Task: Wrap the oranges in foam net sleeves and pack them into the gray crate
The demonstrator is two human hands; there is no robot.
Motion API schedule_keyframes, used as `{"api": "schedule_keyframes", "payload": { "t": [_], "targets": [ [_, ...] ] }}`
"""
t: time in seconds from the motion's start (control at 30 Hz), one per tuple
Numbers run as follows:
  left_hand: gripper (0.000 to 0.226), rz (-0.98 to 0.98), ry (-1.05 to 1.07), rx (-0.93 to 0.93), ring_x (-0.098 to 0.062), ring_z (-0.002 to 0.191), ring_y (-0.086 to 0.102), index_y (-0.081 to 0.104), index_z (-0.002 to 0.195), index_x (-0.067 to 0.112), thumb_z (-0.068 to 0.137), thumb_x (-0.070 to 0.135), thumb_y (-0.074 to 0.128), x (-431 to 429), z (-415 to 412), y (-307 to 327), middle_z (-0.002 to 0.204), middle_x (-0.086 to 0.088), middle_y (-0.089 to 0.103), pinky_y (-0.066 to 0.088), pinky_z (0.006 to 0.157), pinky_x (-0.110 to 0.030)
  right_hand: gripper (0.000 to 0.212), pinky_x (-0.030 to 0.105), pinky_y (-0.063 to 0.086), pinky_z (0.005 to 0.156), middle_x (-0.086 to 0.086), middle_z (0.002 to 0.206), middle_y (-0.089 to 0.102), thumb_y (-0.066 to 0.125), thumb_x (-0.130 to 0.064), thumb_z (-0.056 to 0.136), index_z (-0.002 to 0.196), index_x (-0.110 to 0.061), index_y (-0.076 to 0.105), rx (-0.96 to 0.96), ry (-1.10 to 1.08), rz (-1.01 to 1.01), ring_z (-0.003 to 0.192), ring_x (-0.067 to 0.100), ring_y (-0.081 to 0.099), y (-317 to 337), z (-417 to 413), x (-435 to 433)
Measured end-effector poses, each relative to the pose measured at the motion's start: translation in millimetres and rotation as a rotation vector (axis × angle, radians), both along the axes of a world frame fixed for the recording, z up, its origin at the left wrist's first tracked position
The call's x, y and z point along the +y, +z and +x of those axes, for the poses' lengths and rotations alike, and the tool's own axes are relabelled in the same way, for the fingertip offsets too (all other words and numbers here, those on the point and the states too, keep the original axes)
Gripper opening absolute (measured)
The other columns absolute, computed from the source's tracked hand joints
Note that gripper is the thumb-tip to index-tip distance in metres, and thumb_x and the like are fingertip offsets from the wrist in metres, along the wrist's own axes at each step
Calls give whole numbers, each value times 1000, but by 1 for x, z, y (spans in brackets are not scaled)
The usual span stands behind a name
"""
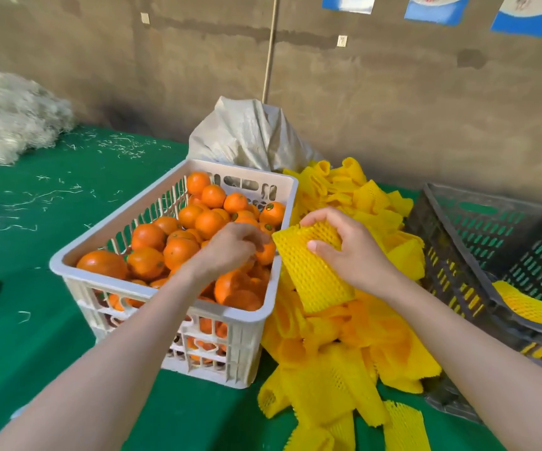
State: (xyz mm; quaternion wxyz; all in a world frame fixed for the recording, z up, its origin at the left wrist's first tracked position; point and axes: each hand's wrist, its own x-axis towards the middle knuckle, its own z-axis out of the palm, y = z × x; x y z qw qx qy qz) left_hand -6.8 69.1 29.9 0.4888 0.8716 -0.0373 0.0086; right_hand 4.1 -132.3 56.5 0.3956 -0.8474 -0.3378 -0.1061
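A white slatted crate (106,281) in the middle holds several loose oranges (147,237). My left hand (230,247) reaches into its right side, fingers curled round one orange (267,252). My right hand (351,252) pinches a yellow foam net sleeve (312,271) just right of the white crate, above a heap of yellow sleeves (344,369). The gray crate (478,222) stands tilted at the far right with one wrapped orange (523,302) lying inside it.
A green cloth (35,336) covers the table. A pale woven sack (250,135) sits behind the white crate. A pile of whitish fibre (5,118) lies at the far left, with strands scattered over the cloth. A concrete wall rises behind.
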Motion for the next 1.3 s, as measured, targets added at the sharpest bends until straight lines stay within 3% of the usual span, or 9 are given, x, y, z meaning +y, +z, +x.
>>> {"api": "schedule_keyframes", "payload": {
  "t": [0.13,0.33,0.5,0.63,0.73,0.87,1.03,1.2,1.3],
  "targets": [
    [38,708,-471,302,-17,107,59,61,128,22,90,27,60,19,2,-8,122,2,63,48,95,-34,31,-3,30,81,-27,102,49,62,-2,85,104,-25,53,9,49,-23,93,-19,45,-1,1,8],
    [47,647,-441,352,-13,92,58,57,129,27,83,31,66,15,4,-23,120,4,59,53,75,-29,26,1,33,80,-27,100,52,61,-4,86,101,-25,56,47,74,-74,94,-20,47,-7,3,9],
    [30,298,-287,308,-16,95,60,63,108,22,80,28,70,27,0,-28,113,0,58,55,67,-26,23,1,34,78,-23,97,54,62,-5,86,98,-23,56,86,37,-52,93,-14,50,-9,2,2],
    [35,-439,-127,301,-29,108,58,56,119,10,86,23,60,32,0,-12,126,-13,53,58,70,-35,22,17,38,79,-10,93,52,68,-9,83,96,-15,52,207,-53,61,89,3,49,-9,1,-4],
    [48,-872,-178,312,-30,93,65,47,130,7,86,27,49,17,-3,3,129,-17,54,56,65,-37,24,29,45,71,0,90,56,70,-10,79,92,-16,51,522,-28,243,81,11,54,-3,-5,-8],
    [35,-1202,-204,309,-31,90,66,54,122,16,92,23,36,-17,-9,14,125,-17,56,59,68,-42,21,22,50,50,2,69,64,66,-11,68,82,-13,51,935,168,500,57,10,61,4,-16,-17],
    [82,-1391,-208,317,-37,89,65,49,131,9,61,37,81,-54,-13,11,118,-25,57,55,78,-47,28,23,55,61,5,85,71,65,-12,67,95,-8,64,997,220,481,71,12,68,2,-23,-27],
    [49,-1408,-135,354,-33,77,67,61,108,2,74,36,56,-78,-10,5,92,-24,68,53,78,-46,15,20,52,58,0,74,69,70,-13,69,82,-10,63,870,108,426,64,7,64,-5,-23,-39],
    [56,-1396,-118,345,-31,81,65,62,111,3,72,43,57,-90,-7,0,92,-21,68,48,83,-45,8,18,48,52,-2,64,66,65,-15,79,73,-11,61,874,111,408,55,4,60,-10,-25,-44]
  ]
}}
